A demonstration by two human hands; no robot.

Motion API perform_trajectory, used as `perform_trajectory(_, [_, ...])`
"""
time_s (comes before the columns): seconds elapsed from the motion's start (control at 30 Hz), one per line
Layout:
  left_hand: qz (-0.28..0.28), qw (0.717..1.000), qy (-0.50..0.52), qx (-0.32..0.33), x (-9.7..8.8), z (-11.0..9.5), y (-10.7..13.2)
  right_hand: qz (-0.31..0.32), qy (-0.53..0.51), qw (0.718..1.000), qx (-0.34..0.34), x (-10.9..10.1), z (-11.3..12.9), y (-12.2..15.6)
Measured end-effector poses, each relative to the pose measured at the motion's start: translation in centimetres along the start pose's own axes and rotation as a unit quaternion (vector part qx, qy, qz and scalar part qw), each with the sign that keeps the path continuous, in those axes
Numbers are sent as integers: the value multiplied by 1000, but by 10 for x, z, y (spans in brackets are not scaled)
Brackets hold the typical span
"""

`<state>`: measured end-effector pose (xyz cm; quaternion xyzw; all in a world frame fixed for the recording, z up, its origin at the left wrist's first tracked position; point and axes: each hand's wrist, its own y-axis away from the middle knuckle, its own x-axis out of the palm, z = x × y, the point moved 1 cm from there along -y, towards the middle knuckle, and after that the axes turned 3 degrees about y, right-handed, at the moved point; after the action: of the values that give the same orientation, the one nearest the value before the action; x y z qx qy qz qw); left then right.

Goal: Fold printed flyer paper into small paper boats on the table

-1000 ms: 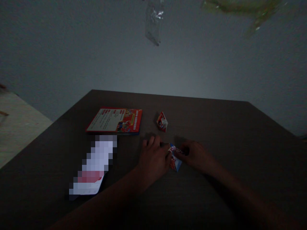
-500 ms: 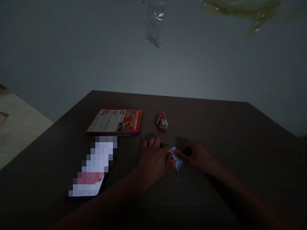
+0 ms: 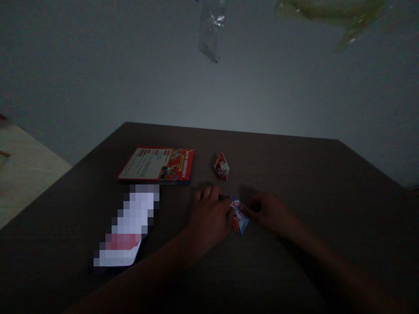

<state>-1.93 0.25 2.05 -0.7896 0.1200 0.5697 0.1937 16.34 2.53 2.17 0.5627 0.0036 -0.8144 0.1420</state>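
Observation:
A small piece of folded printed paper (image 3: 241,221), blue and orange with white and red lettering, lies on the table between my hands. My left hand (image 3: 209,213) holds down its left side, with the thumb and forefinger against it and the other fingers curved over the tabletop. At its right edge, my right hand (image 3: 270,213) has thumb and forefinger closed together on the paper. Dim light hides the exact fingertip contact. Just beyond my left hand stands another small folded paper piece (image 3: 221,167), red and white, apart from both hands.
A dark wooden table (image 3: 294,170) reaches to a pale wall (image 3: 262,96). Left of the folded pieces lies a red printed booklet (image 3: 150,165). Nearer me, beside my left forearm, is a lit phone (image 3: 127,235) with a blurred screen. Clear plastic (image 3: 211,32) hangs on the wall.
Almost nothing differs. The paper and both hands keep their places, with the view shifted very slightly.

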Motion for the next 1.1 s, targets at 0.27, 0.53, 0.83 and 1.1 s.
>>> perform_trajectory(0.27, [2,1000,-1,-1,0,1,1,18,-27,999,10,-4,-3,2])
perform_trajectory(0.53, [-6,1000,-3,2,2,1,1,22,-30,999,3,-5,-4,3])
perform_trajectory(0.83, [-1,1000,-3,1,1,2,1,25,-30,999,13,-6,-6,2])
perform_trajectory(1.1, [-4,1000,-5,1,2,2,1,38,-27,999,16,-7,-7,1])
